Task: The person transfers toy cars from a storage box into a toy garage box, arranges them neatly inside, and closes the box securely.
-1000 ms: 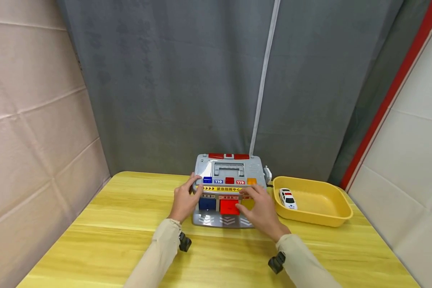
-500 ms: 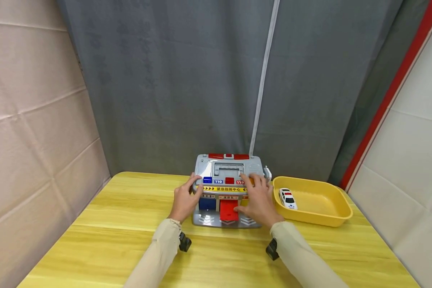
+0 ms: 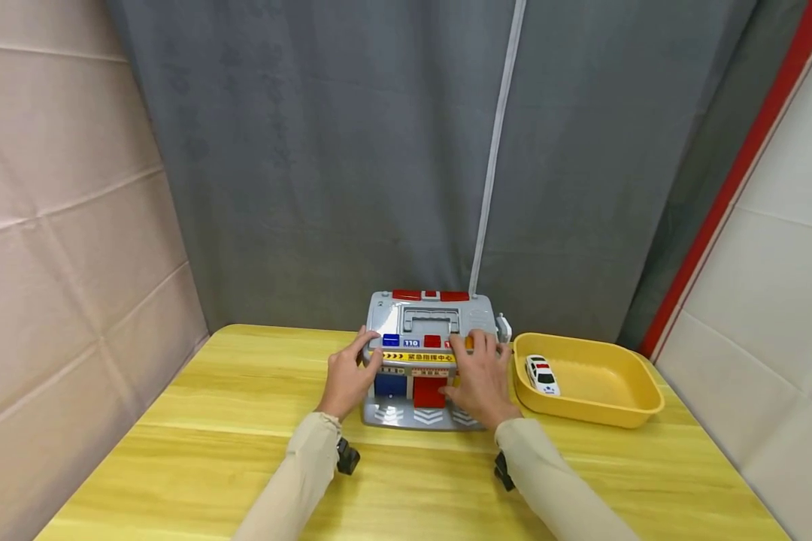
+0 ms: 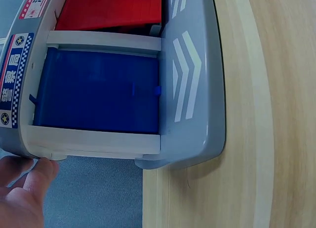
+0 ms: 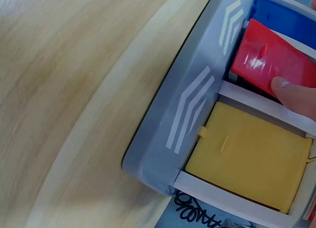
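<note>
A grey toy garage [image 3: 379, 308] has a blue door [image 3: 390, 385], a red door [image 3: 429, 392] and a yellow door [image 5: 252, 156]. My left hand [image 3: 347, 376] grips the left edge of its roof, thumb in front and fingers over the top. My right hand [image 3: 483, 383] lies over the roof's front right, fingers near the coloured buttons. Its thumb [image 5: 291, 92] touches the red door, which sits tilted out of its frame in the right wrist view. The blue and yellow doors are down. That hand covers part of the yellow door in the head view.
A yellow tray [image 3: 598, 412] with a white toy police car [image 3: 543, 375] in it stands right of the garage. The wooden table [image 3: 230, 406] ends at a grey curtain [image 3: 311, 188] behind. Pale panels flank both sides.
My right hand has moved left and farther onto the roof. The red door swung lower and outward, then partly back in; it looks darker now. My left hand has stayed in place.
</note>
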`<state>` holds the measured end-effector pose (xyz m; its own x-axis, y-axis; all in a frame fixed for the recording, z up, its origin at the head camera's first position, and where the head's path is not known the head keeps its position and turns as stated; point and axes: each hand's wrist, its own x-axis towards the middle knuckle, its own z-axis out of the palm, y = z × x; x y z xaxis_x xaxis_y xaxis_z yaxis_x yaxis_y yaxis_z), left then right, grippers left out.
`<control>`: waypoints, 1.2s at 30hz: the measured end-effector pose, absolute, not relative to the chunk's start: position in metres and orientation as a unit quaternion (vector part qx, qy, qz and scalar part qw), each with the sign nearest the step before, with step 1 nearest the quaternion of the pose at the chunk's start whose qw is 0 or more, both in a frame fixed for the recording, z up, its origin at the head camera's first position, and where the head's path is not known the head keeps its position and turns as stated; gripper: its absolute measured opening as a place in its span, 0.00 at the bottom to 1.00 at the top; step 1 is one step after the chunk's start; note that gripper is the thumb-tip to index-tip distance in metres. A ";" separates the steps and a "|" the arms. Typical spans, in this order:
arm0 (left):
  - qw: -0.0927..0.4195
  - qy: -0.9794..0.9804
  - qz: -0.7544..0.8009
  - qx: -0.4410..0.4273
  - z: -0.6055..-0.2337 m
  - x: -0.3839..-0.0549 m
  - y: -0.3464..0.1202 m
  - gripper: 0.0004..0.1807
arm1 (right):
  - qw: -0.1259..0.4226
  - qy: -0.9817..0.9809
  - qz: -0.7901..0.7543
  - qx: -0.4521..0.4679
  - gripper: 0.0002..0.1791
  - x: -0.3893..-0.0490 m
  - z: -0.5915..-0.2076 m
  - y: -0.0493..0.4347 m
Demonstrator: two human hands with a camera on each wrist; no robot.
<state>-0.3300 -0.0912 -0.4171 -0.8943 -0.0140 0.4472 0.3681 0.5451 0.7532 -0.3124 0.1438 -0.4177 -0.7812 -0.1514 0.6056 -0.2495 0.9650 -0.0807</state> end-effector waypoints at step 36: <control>0.202 -0.864 -0.449 -0.107 -0.413 -0.327 -0.091 0.18 | 0.366 -0.924 0.050 0.096 0.45 -0.319 -0.426 0.141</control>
